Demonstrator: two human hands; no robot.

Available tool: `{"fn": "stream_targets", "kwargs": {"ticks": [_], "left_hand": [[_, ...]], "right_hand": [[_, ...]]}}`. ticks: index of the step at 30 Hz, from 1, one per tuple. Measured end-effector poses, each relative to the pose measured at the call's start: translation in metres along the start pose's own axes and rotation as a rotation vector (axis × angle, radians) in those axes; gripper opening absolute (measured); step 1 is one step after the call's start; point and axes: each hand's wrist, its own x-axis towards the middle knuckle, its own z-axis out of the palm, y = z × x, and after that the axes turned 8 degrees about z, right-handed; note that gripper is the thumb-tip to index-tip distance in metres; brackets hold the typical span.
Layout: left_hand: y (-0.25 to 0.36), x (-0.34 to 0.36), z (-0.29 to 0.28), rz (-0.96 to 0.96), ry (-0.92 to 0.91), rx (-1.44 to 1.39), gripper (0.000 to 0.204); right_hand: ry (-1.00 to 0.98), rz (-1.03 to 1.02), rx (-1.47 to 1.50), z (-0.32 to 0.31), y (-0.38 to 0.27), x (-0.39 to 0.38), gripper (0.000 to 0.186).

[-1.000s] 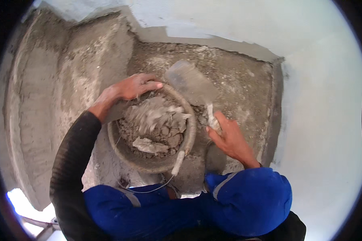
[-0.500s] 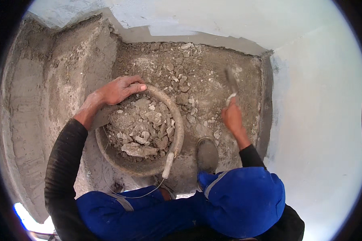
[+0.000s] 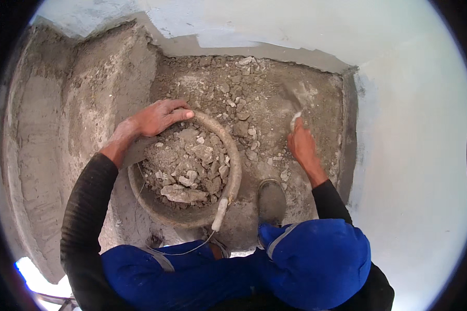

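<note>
Gripping the pale handle of a trowel [image 3: 296, 118], my right hand [image 3: 302, 145] has its fingers closed round it; the trowel's blade, blurred and dark, points away from me over the rubble-strewn floor [image 3: 254, 171], toward the right-hand part of that ground; my left hand [image 3: 163, 118] lies over the far left rim of a round bucket [image 3: 233, 160], thumb along the edge, though I cannot tell how tightly its fingers curl underneath; the bucket sits in front of me, left of the trowel and well apart from it, partly filled with broken grey rubble [image 3: 192, 155], one long pale chunk [image 3: 183, 194] lying toward the near side; the bucket's white handle grip [image 3: 220, 215] leans against the near right rim, its thin wire looping toward my blue trousers [image 3: 316, 259]; my dark boot [image 3: 271, 199] stands just right of the bucket; loose stones [image 3: 240, 127] lie on the floor between bucket and trowel; rough steps [image 3: 104, 93] run along the left, a pale wall [image 3: 410, 135] along the right.
</note>
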Motion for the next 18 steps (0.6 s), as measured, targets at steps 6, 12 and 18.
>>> {"fn": "stream_targets", "kwargs": {"ticks": [6, 12, 18], "left_hand": [[0.007, 0.000, -0.001, -0.020, -0.010, 0.015, 0.070], [0.003, 0.002, 0.000, 0.030, 0.024, 0.071, 0.070], [-0.003, -0.002, -0.001, -0.009, -0.051, 0.003, 0.068]], "right_hand": [[0.089, -0.278, -0.263, -0.019, -0.003, 0.033, 0.043], [0.153, -0.428, -0.449, -0.061, -0.006, 0.143, 0.038], [0.080, -0.521, -0.423, -0.030, -0.005, 0.131, 0.034]]}}
